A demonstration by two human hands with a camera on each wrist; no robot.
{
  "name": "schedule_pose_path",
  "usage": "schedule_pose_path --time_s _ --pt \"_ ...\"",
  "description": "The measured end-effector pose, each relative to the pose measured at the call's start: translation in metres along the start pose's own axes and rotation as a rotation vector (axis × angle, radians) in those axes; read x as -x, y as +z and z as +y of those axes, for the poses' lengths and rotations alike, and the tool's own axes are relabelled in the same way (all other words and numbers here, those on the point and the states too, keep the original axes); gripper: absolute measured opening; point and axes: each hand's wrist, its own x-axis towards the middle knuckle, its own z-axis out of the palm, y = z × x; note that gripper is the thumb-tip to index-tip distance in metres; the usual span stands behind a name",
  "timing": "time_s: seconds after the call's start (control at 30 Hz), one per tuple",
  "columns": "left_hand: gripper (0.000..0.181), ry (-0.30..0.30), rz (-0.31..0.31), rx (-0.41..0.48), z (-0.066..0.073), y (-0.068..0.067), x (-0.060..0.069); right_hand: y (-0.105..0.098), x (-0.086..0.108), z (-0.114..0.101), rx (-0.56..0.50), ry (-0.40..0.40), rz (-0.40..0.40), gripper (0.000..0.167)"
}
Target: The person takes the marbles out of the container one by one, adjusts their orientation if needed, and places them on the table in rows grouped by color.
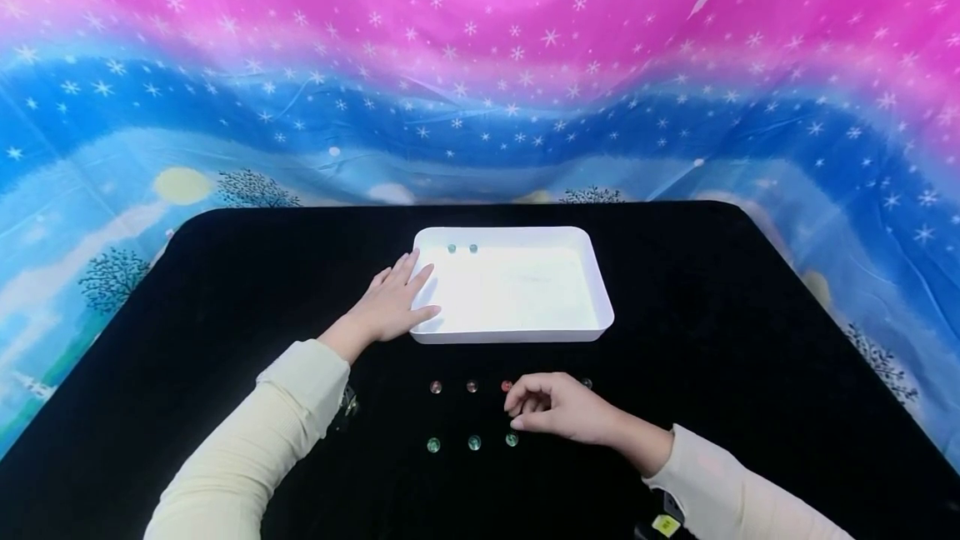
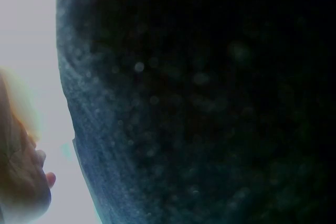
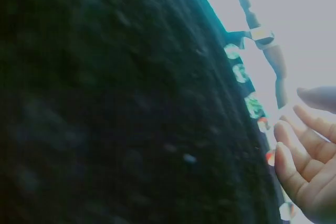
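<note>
My left hand [image 1: 390, 300] rests on the left rim of a white tray [image 1: 513, 337], its fingers spread. Two pale green glass marbles [image 1: 452, 248] lie in the tray's far left part. Over the black table, my right hand [image 1: 567, 409] hovers with fingers loosely bent; in the right wrist view, a gap shows between thumb and fingers [image 3: 294, 169], with nothing seen held. Beside its fingertips is a red marble [image 1: 507, 386] in the back row. Three green marbles [image 1: 474, 442] form the front row. The right hand may hide part of either row.
Two reddish marbles [image 1: 437, 387] sit at the back row's left, and another clear marble [image 1: 587, 383] shows just behind the right hand. Black cloth [image 1: 712, 315] covers the table. A pink and blue printed curtain [image 1: 480, 107] hangs behind it.
</note>
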Motion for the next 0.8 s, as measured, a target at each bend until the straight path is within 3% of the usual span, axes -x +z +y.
schedule_pose_path --time_s 0.8 --pt "0.069 0.003 0.012 -0.026 -0.004 0.004 -0.003 -0.042 -0.028 -0.023 -0.089 0.003 0.148 0.025"
